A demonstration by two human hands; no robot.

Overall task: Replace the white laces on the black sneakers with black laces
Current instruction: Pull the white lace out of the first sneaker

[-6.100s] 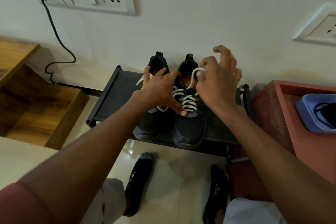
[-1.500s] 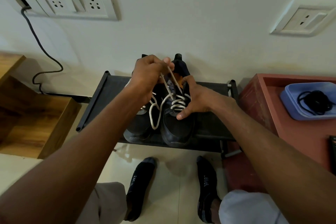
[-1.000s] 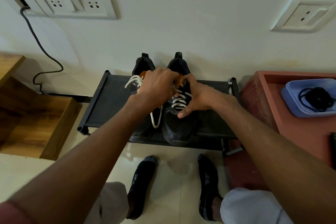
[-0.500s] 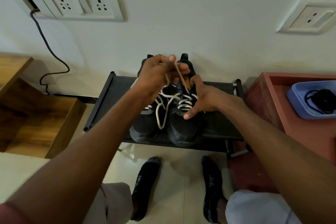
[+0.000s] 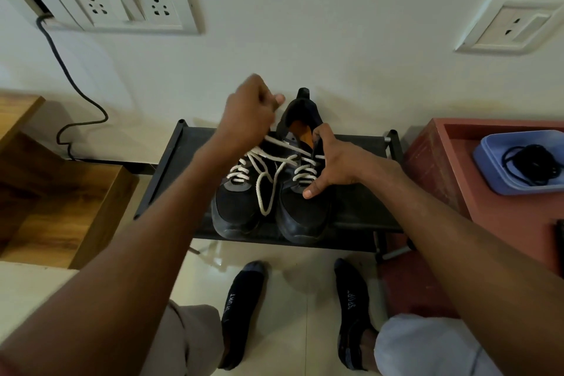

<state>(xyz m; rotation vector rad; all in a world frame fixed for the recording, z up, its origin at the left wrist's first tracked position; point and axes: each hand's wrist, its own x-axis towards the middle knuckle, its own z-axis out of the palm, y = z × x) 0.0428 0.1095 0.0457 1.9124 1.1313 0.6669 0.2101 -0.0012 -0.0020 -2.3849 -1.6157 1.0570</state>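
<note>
Two black sneakers stand side by side on a low black rack (image 5: 360, 211), toes toward me. The left sneaker (image 5: 235, 208) keeps its white lacing. The right sneaker (image 5: 302, 214) has its white lace (image 5: 265, 183) partly pulled out, with a loose loop hanging between the two shoes. My left hand (image 5: 250, 113) is raised above the shoes and pinches that lace, drawn taut from the upper eyelets. My right hand (image 5: 332, 162) grips the right sneaker's collar and side. The black laces (image 5: 532, 163) lie coiled in a blue tray (image 5: 500, 183) at the right.
The tray sits on a red-brown stand (image 5: 500, 223) right of the rack. A wooden shelf unit (image 5: 61, 201) is at the left. The wall behind carries socket plates (image 5: 122, 5) and a hanging black cable (image 5: 82, 101). My socked feet (image 5: 244, 308) rest on the tile floor.
My left hand has risen further up and back with the white lace, drawing more of it out of the right sneaker. My right hand stays on that shoe.
</note>
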